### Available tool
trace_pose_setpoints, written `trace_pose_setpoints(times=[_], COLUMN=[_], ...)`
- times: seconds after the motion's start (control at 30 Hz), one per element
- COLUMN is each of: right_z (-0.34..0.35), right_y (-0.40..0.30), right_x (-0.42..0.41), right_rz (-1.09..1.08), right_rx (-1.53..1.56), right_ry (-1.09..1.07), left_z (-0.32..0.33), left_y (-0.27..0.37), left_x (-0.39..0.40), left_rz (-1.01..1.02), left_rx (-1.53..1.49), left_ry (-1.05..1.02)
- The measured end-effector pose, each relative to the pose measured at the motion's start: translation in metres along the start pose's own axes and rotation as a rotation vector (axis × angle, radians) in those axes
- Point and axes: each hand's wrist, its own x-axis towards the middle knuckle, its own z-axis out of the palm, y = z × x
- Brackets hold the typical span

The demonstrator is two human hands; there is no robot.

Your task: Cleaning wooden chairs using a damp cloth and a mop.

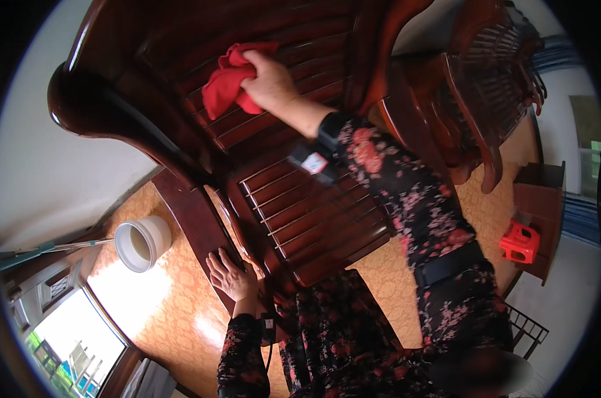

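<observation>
A bunched red cloth (229,85) is gripped in my right hand (273,84). The cloth lies against the slatted backrest (310,54) of a dark, glossy wooden chair. Below it, the slatted seat (300,209) shows gaps between its boards. My left hand (234,279) rests flat on the broad wooden armrest (186,211) at the left, fingers spread, holding nothing. Small dark devices are strapped at both wrists, and the right one hangs over the seat.
On the patterned floor at the left stands a white bucket (156,241), with mop or broom handles (76,245) near it. More carved wooden chairs (484,99) stand at the right. Beyond them are a red plastic stool (520,242) and a wooden cabinet (546,219). A bright doorway (76,343) opens at lower left.
</observation>
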Motion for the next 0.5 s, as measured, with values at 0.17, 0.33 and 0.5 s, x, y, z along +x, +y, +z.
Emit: trace_pose_setpoints(times=[0.17,0.33,0.5], right_z=[-0.096,-0.086,-0.015], right_y=[0.054,0.094,0.1], right_x=[0.044,0.036,-0.04], right_rz=[0.217,0.18,0.145], right_rx=[-0.152,-0.203,-0.401], right_ry=[0.385,0.558,0.41], left_z=[0.003,0.0,0.004], left_y=[0.001,0.007,0.005], left_x=[0.0,0.002,0.002], left_rz=[-0.006,-0.018,-0.017], left_rx=[0.015,-0.047,-0.017], left_ry=[-0.011,-0.012,0.001])
